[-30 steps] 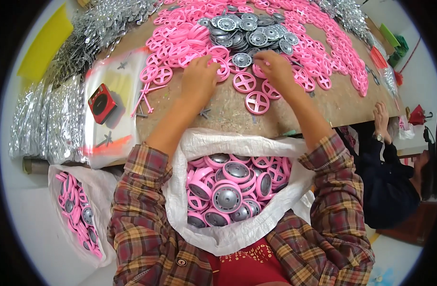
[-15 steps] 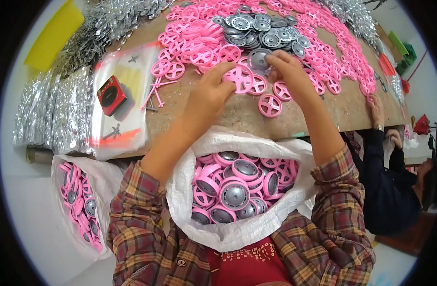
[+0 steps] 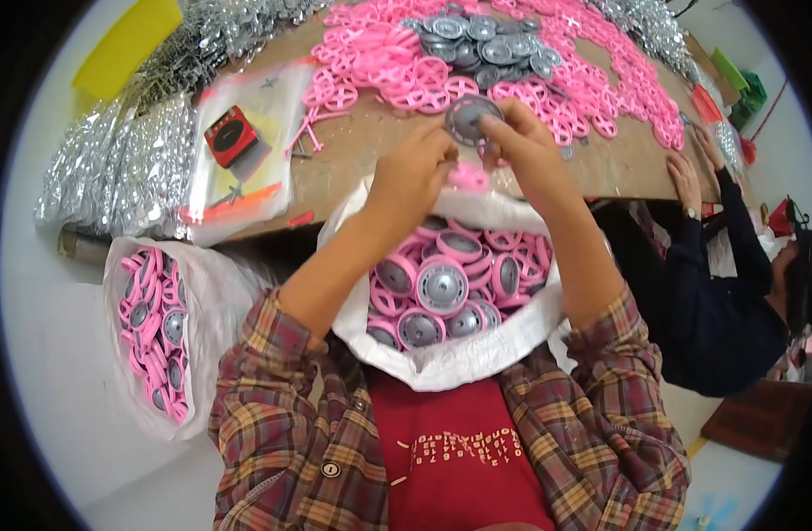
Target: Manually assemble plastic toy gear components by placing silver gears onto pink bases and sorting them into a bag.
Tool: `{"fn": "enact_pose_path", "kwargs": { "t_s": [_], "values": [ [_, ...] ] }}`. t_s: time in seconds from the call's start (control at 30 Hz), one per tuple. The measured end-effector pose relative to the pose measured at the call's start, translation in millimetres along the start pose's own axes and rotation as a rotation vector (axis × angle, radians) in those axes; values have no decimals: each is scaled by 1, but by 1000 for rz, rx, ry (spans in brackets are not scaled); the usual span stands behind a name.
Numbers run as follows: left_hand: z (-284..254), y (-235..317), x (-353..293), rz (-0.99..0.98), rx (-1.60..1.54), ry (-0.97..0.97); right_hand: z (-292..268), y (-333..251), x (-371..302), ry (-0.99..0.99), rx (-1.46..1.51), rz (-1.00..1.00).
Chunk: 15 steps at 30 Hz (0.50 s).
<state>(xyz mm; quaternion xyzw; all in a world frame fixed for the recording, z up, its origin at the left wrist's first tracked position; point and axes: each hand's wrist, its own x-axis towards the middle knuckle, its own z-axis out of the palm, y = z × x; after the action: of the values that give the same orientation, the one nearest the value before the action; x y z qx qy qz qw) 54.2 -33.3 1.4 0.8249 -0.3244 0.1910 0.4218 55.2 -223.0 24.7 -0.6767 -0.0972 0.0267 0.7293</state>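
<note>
My right hand (image 3: pixel 531 152) pinches a round grey hubcap disc (image 3: pixel 466 121) between thumb and fingers, its ribbed face tilted up. Close beside it, my left hand (image 3: pixel 413 170) is closed, with the fingers bent toward a pink wheel ring (image 3: pixel 468 176) that shows blurred and partly hidden below the disc. Both hands are above the table's near edge, just over the mouth of a white woven sack (image 3: pixel 441 376). Inside the sack lie many pink wheels with grey hubcaps (image 3: pixel 442 285).
Pink spoked rings (image 3: pixel 547 115) cover the table (image 3: pixel 335 168), with a heap of grey discs (image 3: pixel 490 49) among them. To the left are a red boxy device (image 3: pixel 230 137) on plastic bags, silver tinsel (image 3: pixel 114 177) and a second sack (image 3: pixel 202 292). A co-worker's hand (image 3: pixel 685 184) rests at right.
Both hands have come back from the heap toward the sack, carrying the grey disc and the pink ring closer together. The view has shifted, and the co-worker's second hand now reaches onto the table.
</note>
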Motion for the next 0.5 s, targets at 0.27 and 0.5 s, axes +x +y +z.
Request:
{"fn": "enact_pose_path", "kwargs": {
  "t_s": [0.27, 0.5],
  "values": [
    [5, -34, -17, -207, 123, -96, -44, 12, -33, 346, 49, -24],
    [57, -49, 16, 197, 204, -320, -41, 28, -54, 367, 119, 30]
  ]
}}
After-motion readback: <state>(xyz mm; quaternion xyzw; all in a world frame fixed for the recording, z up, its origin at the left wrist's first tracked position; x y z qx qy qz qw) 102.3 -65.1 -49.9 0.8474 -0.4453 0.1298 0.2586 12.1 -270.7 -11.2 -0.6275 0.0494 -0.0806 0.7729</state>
